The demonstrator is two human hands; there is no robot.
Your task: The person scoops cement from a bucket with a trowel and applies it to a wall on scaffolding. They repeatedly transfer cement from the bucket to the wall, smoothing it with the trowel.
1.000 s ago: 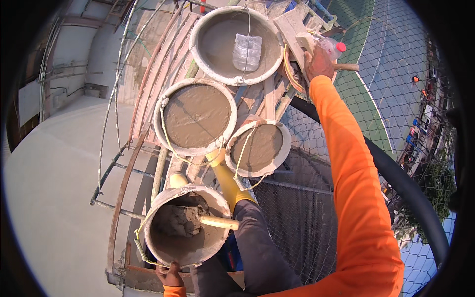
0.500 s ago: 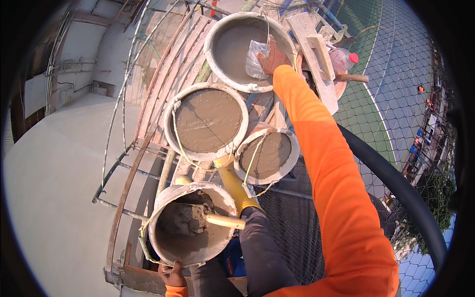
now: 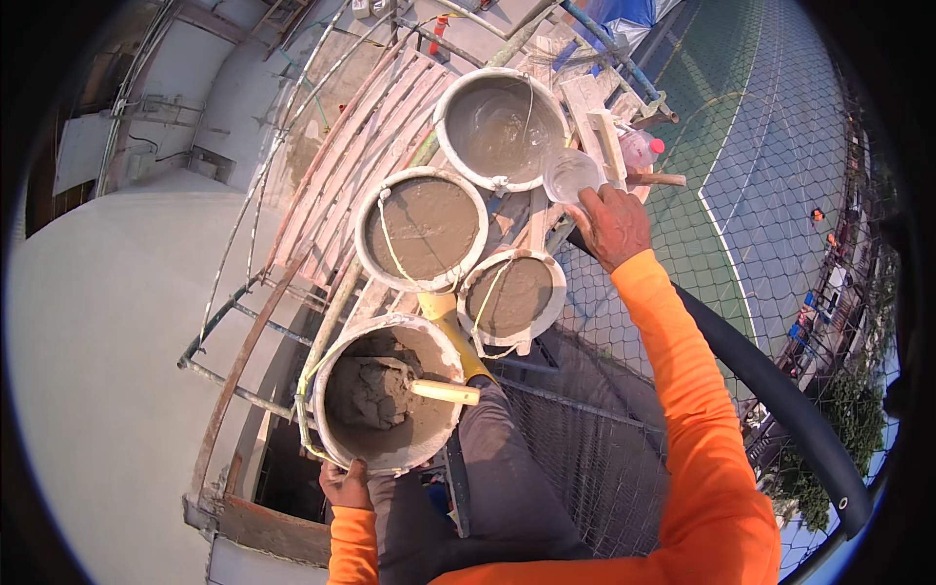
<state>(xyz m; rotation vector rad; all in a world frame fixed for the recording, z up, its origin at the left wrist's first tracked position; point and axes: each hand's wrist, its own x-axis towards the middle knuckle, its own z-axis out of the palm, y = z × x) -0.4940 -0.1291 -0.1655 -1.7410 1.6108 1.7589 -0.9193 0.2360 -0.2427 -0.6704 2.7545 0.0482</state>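
Note:
My right hand [image 3: 614, 226] is closed on a clear plastic cup [image 3: 570, 176], held at the near right of the far bucket [image 3: 440, 127] of murky liquid. Below, my left hand [image 3: 347, 484] grips the near rim of a pale bucket [image 3: 445, 363] tilted towards me. Inside it a trowel with a yellowish handle [image 3: 446, 392] rests in thick grey mortar [image 3: 375, 390]; its blade is mostly covered. Between my hands stand a middle bucket [image 3: 362, 232] and a smaller bucket [image 3: 560, 297], both filled with smooth grey mix and fitted with rope handles.
Beyond the cup lie a wooden float [image 3: 609, 151] and a clear bottle [image 3: 639, 147] with a red cap. Slatted boards [image 3: 356, 146] and scaffold poles [image 3: 234, 304] run along the left. Netting and a thick black tube [image 3: 780, 366] border the right. A yellow boot [image 3: 448, 322] stands between buckets.
My right hand has drawn the cup out of the far bucket, towards me and to the right. My left hand stays on the near bucket, which tilts more towards me.

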